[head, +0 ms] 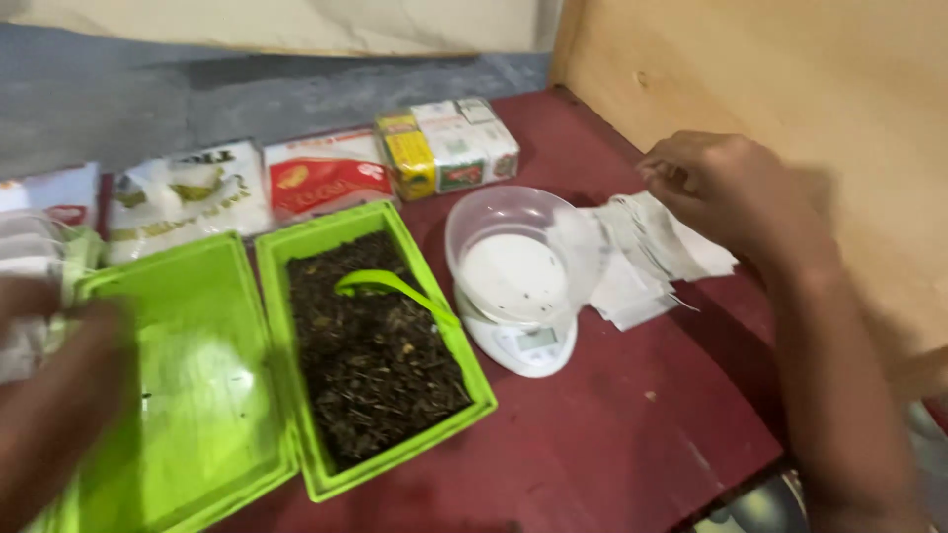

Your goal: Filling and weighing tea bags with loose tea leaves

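— What's around your grip?

— Largest first: the dark red worktop (612,444) under it. Well to the left of my right hand (726,188) sit the green lid (188,375) and the green box (380,345) of dark loose leaves with a green scoop (390,286). Nearer, just left, a white scale (518,331) carries a clear bowl (513,252).

— And what you're taking?

— The small white paper bags (647,262), directly below my right grip, fingers pinched narrow over the top edges. Light, limp, easily creased, I'd judge; lift one by a corner. My left hand (49,395) is blurred; I can't tell its grip.
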